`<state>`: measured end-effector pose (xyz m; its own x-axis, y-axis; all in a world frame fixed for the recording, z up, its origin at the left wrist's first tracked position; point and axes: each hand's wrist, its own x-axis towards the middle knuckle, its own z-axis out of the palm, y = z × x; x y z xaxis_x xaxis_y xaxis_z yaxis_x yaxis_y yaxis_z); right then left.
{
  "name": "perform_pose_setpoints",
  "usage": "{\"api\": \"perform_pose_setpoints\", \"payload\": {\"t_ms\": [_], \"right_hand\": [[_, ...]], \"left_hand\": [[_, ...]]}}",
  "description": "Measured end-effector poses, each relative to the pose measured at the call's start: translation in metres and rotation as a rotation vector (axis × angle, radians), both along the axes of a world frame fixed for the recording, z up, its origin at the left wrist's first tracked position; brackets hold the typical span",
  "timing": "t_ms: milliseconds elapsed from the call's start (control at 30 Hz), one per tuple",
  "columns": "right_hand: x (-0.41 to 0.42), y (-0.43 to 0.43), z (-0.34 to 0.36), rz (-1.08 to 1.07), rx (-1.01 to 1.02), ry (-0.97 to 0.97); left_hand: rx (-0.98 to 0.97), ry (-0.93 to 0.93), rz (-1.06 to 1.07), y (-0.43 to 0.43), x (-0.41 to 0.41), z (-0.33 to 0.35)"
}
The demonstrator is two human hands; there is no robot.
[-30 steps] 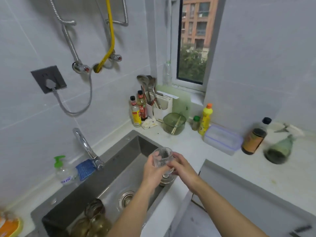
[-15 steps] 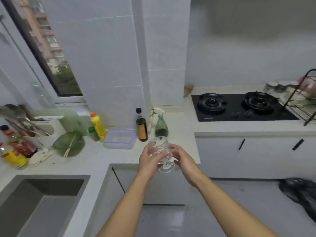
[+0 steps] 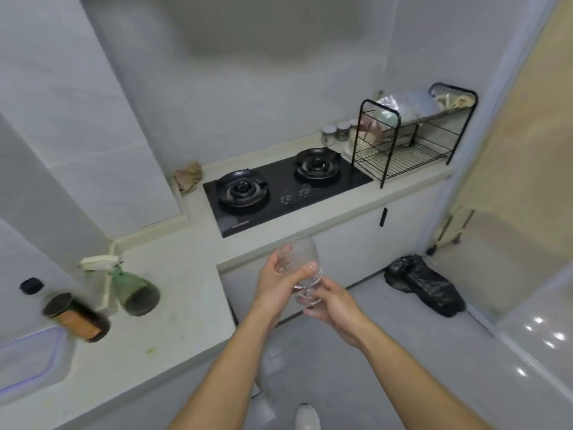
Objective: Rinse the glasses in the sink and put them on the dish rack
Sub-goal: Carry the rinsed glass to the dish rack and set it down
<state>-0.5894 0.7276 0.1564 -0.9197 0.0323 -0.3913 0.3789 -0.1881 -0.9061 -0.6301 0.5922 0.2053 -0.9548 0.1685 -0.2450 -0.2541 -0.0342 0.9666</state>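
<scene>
A clear ribbed stemmed glass is held upright over the floor, in front of the counter below the stove. My left hand wraps its bowl from the left. My right hand holds its stem and foot from the right and below. The black wire dish rack stands on the counter at the far right, beyond the stove; bags and wrapped items lie on its upper shelf, and its lower shelf is mostly bare wire. The sink is out of view.
A black two-burner gas stove sits in the counter between me and the rack. A green spray bottle and a brown bottle stand on the left counter. A black bag lies on the floor at right.
The view has swung right, from the sink past the window to the stove and dish rack. Both hands kept hold of the glass and carried it away from the sink.
</scene>
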Motion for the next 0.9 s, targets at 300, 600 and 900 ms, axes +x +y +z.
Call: {"api": "perform_pose_setpoints", "payload": {"t_ms": [300, 600, 900], "right_hand": [[-0.099, 0.128, 0.014, -0.226, 0.075, -0.020], [-0.163, 0.239, 0.025, -0.427, 0.178, 0.027], [-0.239, 0.408, 0.007, -0.320, 0.246, 0.129]], "left_hand": [[-0.059, 0.093, -0.291, 0.147, -0.121, 0.006], [-0.125, 0.148, -0.395, 0.272, -0.203, 0.002], [-0.058, 0.042, -0.362, 0.430, -0.276, -0.020]]}}
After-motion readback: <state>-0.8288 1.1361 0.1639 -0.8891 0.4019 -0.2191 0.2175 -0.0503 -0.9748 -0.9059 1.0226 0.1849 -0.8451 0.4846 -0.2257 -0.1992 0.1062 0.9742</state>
